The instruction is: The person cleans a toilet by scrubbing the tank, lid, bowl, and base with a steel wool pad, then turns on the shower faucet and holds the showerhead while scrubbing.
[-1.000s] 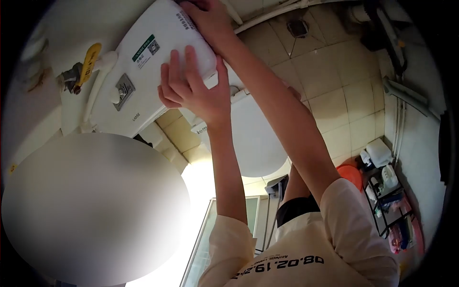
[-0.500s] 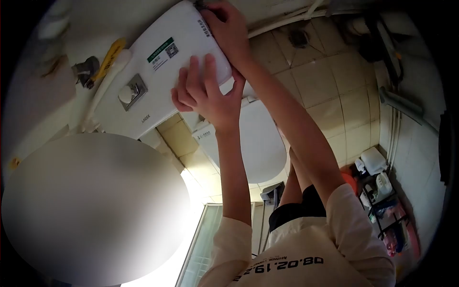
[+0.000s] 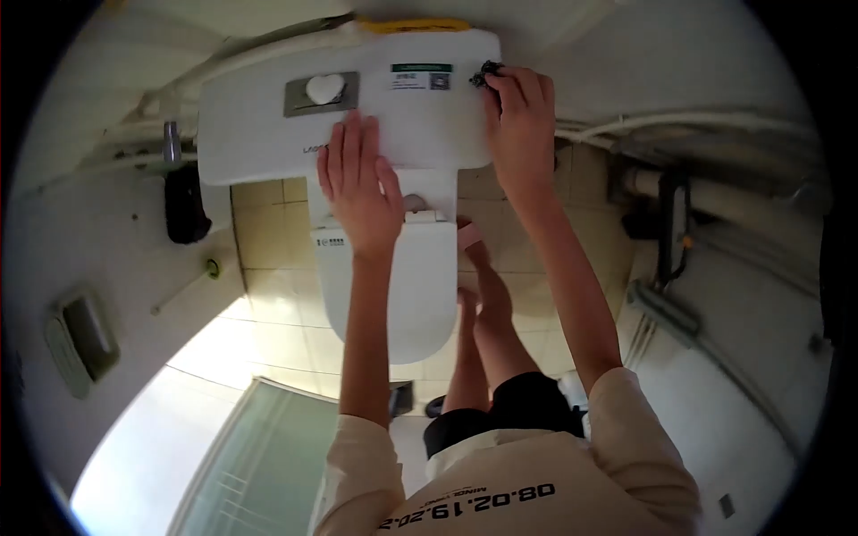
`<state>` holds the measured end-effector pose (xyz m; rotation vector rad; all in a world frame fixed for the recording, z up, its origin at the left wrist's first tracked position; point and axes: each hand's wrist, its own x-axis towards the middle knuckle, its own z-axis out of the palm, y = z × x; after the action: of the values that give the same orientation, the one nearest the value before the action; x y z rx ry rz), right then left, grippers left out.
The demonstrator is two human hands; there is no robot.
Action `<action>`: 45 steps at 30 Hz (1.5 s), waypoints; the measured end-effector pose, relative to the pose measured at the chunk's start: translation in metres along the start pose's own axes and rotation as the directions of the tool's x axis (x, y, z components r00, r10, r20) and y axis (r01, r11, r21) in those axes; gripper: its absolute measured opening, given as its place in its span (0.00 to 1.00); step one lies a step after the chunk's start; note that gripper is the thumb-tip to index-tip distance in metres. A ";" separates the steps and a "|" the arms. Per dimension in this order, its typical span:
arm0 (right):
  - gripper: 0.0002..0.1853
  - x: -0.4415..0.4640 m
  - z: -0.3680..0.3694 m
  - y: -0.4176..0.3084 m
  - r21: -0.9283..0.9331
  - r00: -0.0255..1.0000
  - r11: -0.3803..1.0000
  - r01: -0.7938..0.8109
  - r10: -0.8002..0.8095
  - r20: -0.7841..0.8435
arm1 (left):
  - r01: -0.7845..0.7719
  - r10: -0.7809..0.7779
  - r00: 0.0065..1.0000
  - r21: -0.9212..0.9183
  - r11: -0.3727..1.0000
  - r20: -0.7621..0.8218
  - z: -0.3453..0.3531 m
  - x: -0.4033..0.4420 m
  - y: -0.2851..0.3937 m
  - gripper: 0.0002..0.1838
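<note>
A white toilet tank (image 3: 259, 147) stretches across the upper middle, with a green-topped label and a grey flush plate (image 3: 347, 101) bearing a white heart-shaped piece. My left hand (image 3: 362, 192) lies with its fingers outstretched against the tank's front, just below the flush plate. At the tank's right end, my right hand (image 3: 523, 125) has its fingers closed on a dark, wiry scrubber (image 3: 485, 75), which touches the tank's top right area. Below the tank sits the white toilet lid (image 3: 402, 295), lowered.
Something yellow (image 3: 416, 26) lies behind the tank's top edge. Pale pipes (image 3: 706, 120) run along the wall at right. A grey bar (image 3: 666, 313) and a dark bracket (image 3: 672, 228) are on the right. A soap dish (image 3: 88, 332) is fixed to the left wall; a glass panel (image 3: 259, 456) stands lower left.
The view has turned and the tank now lies nearly level. My left hand has shifted from near the tank's right end towards the flush plate. A large pale round shape has left view.
</note>
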<state>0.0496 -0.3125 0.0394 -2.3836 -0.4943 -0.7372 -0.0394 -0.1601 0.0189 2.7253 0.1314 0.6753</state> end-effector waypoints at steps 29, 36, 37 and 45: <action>0.14 0.025 0.072 -0.110 0.576 0.726 0.769 0.276 -0.560 0.399 | 0.424 -0.448 0.859 -0.147 0.894 -0.248 -0.010 0.014 -0.056 0.20; 0.11 0.050 0.088 -0.136 0.408 0.626 0.767 0.494 -0.640 0.445 | 0.519 -0.525 0.822 -0.092 0.850 -0.219 -0.024 0.021 -0.058 0.23; 0.10 0.060 0.096 -0.138 0.309 0.640 0.796 0.520 -0.603 0.477 | 0.531 -0.534 0.817 -0.079 0.844 -0.218 -0.024 0.021 -0.058 0.23; 0.05 0.060 0.103 -0.137 0.354 0.647 0.783 0.512 -0.622 0.440 | 0.631 -0.636 0.736 -0.106 0.768 -0.233 -0.025 0.023 -0.064 0.26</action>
<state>0.0678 -0.1338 0.0645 -2.2105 -1.5485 -0.2070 -0.0314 -0.0889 0.0279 2.3105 1.0607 0.7894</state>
